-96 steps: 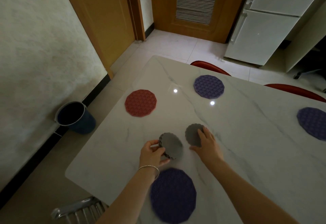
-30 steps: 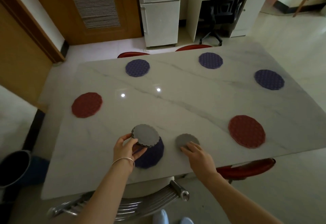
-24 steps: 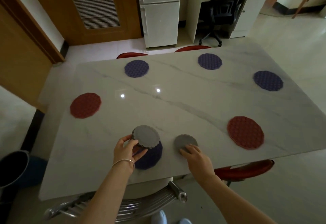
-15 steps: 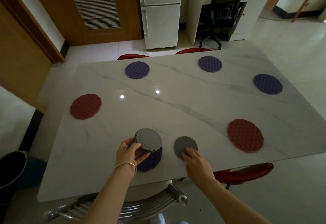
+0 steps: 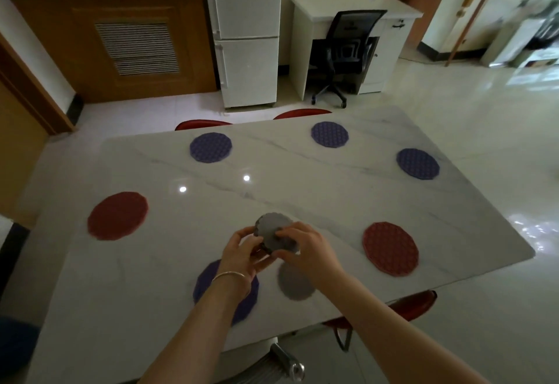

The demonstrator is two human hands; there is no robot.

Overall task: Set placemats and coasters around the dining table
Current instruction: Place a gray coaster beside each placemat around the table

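Above the table's [image 5: 302, 202] near edge, my left hand [image 5: 242, 252] and right hand [image 5: 305, 249] both grip the coaster stack [image 5: 273, 231]; one coaster [image 5: 295, 282] lies beside the purple mat [image 5: 208, 280]. No writing readable.

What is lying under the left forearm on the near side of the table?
A purple placemat lies flat on the table there; the wrist and forearm cover its middle. A single grey coaster lies beside it, under the right hand.
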